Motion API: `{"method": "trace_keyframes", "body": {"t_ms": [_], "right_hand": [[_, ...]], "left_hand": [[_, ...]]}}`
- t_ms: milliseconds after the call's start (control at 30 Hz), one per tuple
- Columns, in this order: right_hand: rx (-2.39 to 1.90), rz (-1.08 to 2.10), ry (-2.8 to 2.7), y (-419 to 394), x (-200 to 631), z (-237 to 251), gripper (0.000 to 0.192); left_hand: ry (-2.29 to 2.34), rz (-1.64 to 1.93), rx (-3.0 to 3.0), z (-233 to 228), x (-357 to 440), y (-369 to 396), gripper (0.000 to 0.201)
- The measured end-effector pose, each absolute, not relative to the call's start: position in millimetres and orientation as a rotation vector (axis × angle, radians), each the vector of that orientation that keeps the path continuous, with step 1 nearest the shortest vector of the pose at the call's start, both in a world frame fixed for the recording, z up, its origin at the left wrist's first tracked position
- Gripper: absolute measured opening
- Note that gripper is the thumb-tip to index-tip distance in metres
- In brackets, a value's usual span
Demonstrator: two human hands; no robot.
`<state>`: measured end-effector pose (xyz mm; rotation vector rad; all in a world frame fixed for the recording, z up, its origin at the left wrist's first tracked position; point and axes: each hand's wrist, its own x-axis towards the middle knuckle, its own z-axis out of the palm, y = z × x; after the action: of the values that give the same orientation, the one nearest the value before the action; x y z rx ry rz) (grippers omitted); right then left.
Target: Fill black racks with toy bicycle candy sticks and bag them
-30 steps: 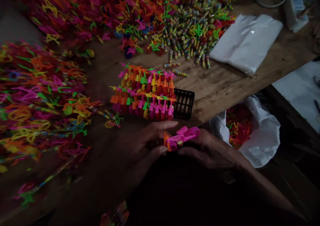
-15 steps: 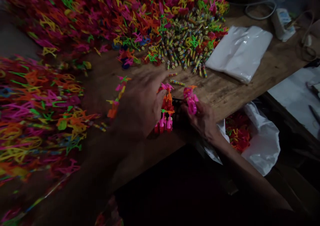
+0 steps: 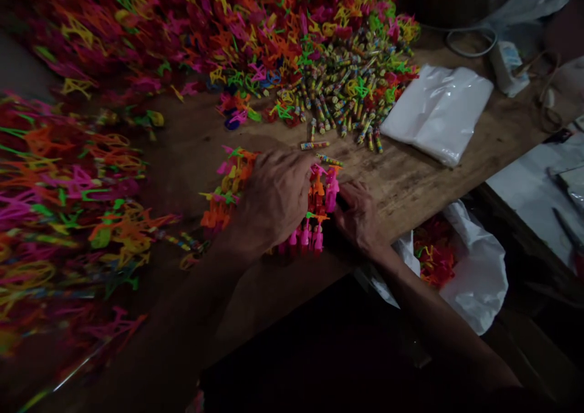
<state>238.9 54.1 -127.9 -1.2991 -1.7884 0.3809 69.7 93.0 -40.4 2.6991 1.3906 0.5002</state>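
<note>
- Your left hand (image 3: pixel 274 200) lies palm down on top of the rack of bright plastic toys (image 3: pixel 314 215), fingers loosely spread and curved over it, pressing rather than gripping.
- Your right hand (image 3: pixel 360 218) sits just right of the rack, fingers curled in against its right end; a pink toy piece (image 3: pixel 331 188) stands at your fingertips in the last row, though whether you pinch it or only touch it cannot be told.
- The rack rests on the tabletop (image 3: pixel 410 176) near its near edge, in front of you.
- Half a second ago your right hand held the pink piece up, apart from the rack; now it is down at the rack's end.
- A second ago both hands were nearer you, off the rack.
- Far behind lies a heap of loose toys (image 3: pixel 255 30), a folded white plastic bag (image 3: pixel 438 112) to the right, and an open bag of pieces (image 3: pixel 474 267) beyond the table edge.
</note>
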Motion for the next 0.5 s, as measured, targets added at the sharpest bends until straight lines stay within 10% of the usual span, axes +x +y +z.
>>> {"method": "trace_keyframes", "body": {"t_ms": [500], "right_hand": [[-1.249,0.43,-1.844,59.6,236.6,-130.7,0.015]], "left_hand": [[1.221,0.489,2.743,-19.1,78.6,102.7,0.034]]}}
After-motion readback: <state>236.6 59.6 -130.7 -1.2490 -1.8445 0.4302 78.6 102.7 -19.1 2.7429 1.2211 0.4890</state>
